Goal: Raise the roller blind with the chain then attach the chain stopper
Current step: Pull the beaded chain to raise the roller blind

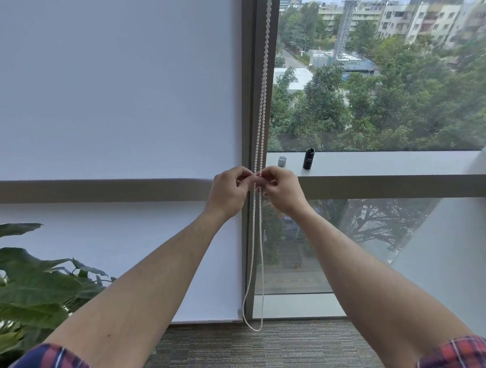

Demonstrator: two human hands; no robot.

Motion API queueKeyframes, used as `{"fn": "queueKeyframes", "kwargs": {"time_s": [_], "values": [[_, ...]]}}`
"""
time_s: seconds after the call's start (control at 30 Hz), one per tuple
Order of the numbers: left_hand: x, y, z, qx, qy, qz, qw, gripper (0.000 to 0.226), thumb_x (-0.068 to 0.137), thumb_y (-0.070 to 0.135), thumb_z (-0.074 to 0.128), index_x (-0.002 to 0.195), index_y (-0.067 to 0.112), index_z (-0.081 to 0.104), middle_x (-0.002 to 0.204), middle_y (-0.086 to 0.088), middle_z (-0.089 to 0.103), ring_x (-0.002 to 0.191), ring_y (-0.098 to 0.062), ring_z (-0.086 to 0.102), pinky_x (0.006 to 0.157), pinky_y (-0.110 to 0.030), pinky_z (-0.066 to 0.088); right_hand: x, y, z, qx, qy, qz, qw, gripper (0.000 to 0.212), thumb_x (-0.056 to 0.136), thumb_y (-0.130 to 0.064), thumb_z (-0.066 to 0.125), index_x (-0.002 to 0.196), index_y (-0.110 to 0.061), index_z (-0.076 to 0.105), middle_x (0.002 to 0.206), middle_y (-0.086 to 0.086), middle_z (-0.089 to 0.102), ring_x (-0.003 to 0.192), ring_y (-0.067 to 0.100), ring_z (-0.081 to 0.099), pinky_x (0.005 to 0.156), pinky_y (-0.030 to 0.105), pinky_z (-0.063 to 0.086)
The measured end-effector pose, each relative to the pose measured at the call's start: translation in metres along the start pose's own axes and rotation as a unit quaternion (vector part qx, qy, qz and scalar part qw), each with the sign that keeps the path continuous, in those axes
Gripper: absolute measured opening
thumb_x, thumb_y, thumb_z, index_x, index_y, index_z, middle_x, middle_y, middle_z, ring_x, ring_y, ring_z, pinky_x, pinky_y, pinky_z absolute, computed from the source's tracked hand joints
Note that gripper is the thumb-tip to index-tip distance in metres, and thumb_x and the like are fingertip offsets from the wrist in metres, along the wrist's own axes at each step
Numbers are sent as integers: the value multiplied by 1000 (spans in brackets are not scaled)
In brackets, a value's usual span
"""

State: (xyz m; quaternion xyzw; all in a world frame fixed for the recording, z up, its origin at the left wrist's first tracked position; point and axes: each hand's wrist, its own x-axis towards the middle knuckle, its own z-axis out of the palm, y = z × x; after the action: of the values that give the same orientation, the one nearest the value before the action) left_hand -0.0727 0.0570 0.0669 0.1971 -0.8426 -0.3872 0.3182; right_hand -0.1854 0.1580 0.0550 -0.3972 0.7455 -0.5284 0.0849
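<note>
A white roller blind point(104, 92) covers the left window pane down to the floor. Its white bead chain point(264, 78) hangs as a double strand along the grey window frame and loops just above the carpet. My left hand point(229, 191) and my right hand point(283, 187) meet at the chain at sill height, fingers pinched on the strands. Whatever small piece lies between the fingertips is hidden by them.
On the window sill point(376, 162) to the right stand a small grey cylinder point(282, 161) and a black cylinder point(309, 158). A large-leaved plant point(30, 290) stands at the lower left. Grey carpet point(245, 352) lies below. Trees and buildings show through the right pane.
</note>
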Motion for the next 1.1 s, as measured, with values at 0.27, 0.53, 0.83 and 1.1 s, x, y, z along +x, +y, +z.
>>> {"fn": "queueKeyframes", "kwargs": {"time_s": [0.27,0.53,0.83,1.1], "values": [[-4,-3,2,9,11,5,1000,12,95,24,62,88,15,64,73,5,66,67,-10,60,60,-19,44,3,-21,-11,151,-32,12,988,11,101,-18,56,109,-14,62,89,13,70,76,24,67,77,46,58],[-5,-6,5,-22,2,-4,1000,10,97,24,56,88,19,59,79,3,66,77,-18,65,71,-27,51,15,-50,-11,124,-25,-59,990,23,99,-19,62,95,3,60,76,14,57,68,18,53,68,36,49],[-5,-10,3,-15,44,-20,999,12,95,20,54,88,12,59,78,-8,68,75,-26,64,70,-40,51,10,-46,-6,130,15,-63,989,18,102,-9,54,90,-6,67,79,12,69,69,24,66,67,43,59],[-2,-3,2,-54,91,-4,994,7,94,20,57,89,16,59,76,-5,68,73,-23,65,68,-31,51,-7,-30,1,87,36,-55,994,26,100,-4,50,78,-8,62,64,5,62,53,18,57,55,32,51]]}}
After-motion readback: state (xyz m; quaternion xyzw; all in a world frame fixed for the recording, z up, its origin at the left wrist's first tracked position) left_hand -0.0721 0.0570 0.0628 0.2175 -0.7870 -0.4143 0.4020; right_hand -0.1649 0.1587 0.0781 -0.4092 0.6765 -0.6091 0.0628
